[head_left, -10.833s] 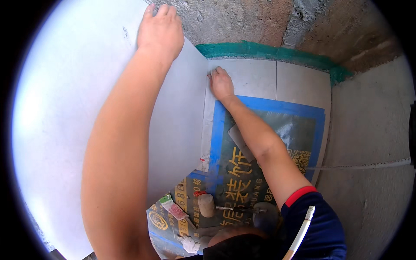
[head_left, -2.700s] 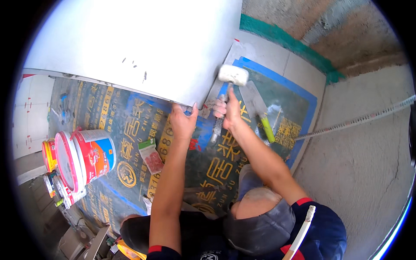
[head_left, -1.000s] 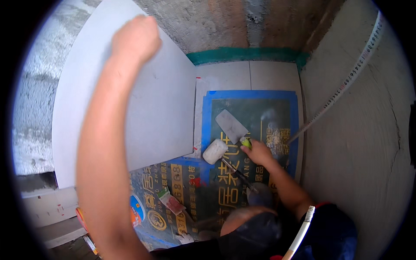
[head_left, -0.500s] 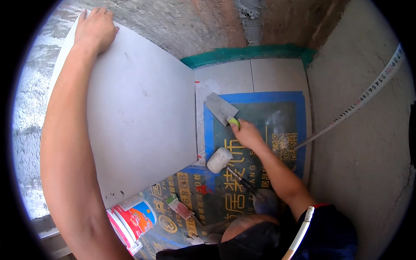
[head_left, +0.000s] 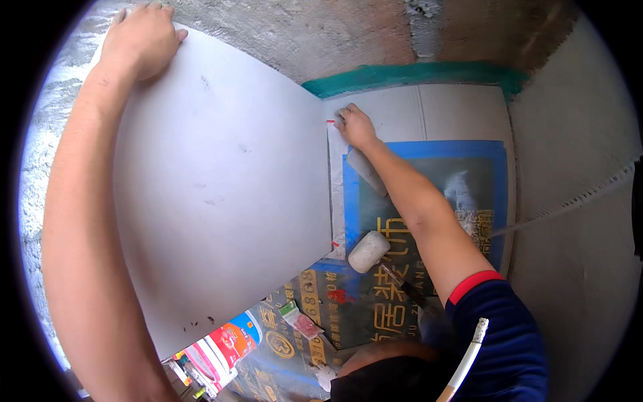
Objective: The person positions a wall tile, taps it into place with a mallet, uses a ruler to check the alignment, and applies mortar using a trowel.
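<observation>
A large white tile point(head_left: 221, 181) leans along the wall at the left. My left hand point(head_left: 139, 40) grips its top edge, fingers hooked over the far side. Down by the tile's far lower corner, my right hand point(head_left: 355, 126) has its fingers pinched together; what they hold, if anything, is too small to make out. Beside those fingertips a small red spacer point(head_left: 331, 121) shows at the tile's bottom edge, and another red spacer point(head_left: 335, 245) sits at the nearer corner. Partly hidden under my right forearm lies a trowel point(head_left: 366, 171), its handle out of sight.
A white-headed mallet point(head_left: 369, 252) lies on the printed floor covering point(head_left: 442, 167) edged with blue tape. An extended tape measure point(head_left: 576, 201) slants up along the right wall. A red, white and blue bucket point(head_left: 231, 338) and a small packet point(head_left: 301, 320) are near the tile's lower edge.
My right hand has let go of the trowel, leaving it on the floor, and has reached forward to the tile's far lower corner. My left hand stays on the tile's top edge.
</observation>
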Demonstrator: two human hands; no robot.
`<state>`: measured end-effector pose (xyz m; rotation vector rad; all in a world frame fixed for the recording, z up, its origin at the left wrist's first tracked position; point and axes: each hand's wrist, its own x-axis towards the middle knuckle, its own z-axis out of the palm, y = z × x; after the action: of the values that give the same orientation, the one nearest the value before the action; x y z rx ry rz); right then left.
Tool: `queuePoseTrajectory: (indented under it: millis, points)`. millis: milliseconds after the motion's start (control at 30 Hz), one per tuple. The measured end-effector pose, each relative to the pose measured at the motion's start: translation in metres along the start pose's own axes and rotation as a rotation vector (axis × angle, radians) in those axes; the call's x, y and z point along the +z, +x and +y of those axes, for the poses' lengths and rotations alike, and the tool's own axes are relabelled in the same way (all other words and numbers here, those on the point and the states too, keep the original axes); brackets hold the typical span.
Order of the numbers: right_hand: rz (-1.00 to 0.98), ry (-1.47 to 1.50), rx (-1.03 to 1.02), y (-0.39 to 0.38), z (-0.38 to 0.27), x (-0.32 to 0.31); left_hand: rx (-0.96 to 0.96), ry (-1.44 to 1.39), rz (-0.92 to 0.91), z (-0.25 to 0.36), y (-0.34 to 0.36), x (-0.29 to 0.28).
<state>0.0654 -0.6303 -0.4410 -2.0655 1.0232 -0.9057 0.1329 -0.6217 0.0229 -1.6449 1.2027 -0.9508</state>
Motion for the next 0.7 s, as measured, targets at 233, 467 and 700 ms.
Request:
queuePoseTrajectory:
  millis: [233,467,700]
  points:
    - [0.011,-0.017,0.008,0.012,-0.003,0.016,0.053,0.037,0.09,-0.007,0.009,0.019]
    - [0.034,-0.011,-0.061,0.017,0.003,0.02,0.068,-0.008,0.038,-0.005,-0.002,0.001]
    - [0.046,-0.033,-0.169,0.018,0.005,0.019,0.066,-0.072,-0.09,-0.008,-0.003,-0.023]
